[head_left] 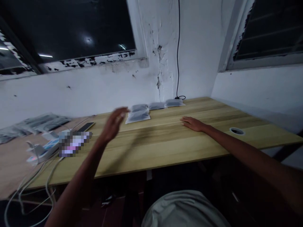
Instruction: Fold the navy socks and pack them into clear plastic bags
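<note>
My left hand [115, 123] is raised above the wooden table [165, 145], fingers stretched towards the back and a little blurred; it holds nothing. Just right of its fingertips lies a frosted plastic pouch [138, 116] with something grey inside. Behind that pouch is another frosted pouch [139, 107], partly covered by it. Two more pouches, a middle one [156, 106] and a right one [174, 102], lie in a row along the wall. My right hand [193, 123] rests flat on the tabletop, fingers extended and empty, apart from the pouches.
At left are a white power strip [47, 149] with cables [48, 183], a dark phone [85, 127] and a pixelated device [73, 143]. A pile of plastic pouches [35, 123] lies behind them. A black cord [178, 56] hangs down the wall; a round cable hole [237, 131] is at right.
</note>
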A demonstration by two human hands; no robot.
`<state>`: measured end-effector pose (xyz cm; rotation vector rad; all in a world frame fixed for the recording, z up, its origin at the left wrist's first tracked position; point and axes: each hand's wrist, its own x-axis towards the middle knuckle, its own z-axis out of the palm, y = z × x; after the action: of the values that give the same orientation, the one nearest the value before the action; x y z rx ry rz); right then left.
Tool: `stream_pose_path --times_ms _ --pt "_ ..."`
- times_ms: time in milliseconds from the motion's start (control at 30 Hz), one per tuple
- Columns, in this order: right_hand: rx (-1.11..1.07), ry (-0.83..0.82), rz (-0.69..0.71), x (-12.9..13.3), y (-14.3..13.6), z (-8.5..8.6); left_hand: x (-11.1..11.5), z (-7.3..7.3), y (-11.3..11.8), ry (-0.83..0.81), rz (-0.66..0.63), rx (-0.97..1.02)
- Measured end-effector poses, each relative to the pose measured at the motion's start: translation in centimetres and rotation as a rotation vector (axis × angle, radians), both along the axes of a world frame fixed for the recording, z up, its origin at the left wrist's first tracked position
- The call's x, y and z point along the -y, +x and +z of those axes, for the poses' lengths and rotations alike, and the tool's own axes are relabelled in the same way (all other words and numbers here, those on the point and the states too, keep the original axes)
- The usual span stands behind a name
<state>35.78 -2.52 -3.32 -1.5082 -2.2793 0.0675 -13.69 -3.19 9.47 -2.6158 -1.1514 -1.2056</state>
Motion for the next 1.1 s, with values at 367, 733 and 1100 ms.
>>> stream_pose_path --times_ms 367,733,1100 --pt "0.031 0.047 -0.165 1.2 4.7 -1.2 -4.3 -9.1 -2.8 -0.393 0.327 -0.484" --pt "0.081 0.024 -0.188 1.0 4.5 -1.4 -4.8 -9.8 -3.5 -0.430 0.345 -0.523" --pt "0.100 0.050 -0.192 0.4 4.4 -2.1 -12.3 -8.0 6.0 -0.411 0.510 -0.376"
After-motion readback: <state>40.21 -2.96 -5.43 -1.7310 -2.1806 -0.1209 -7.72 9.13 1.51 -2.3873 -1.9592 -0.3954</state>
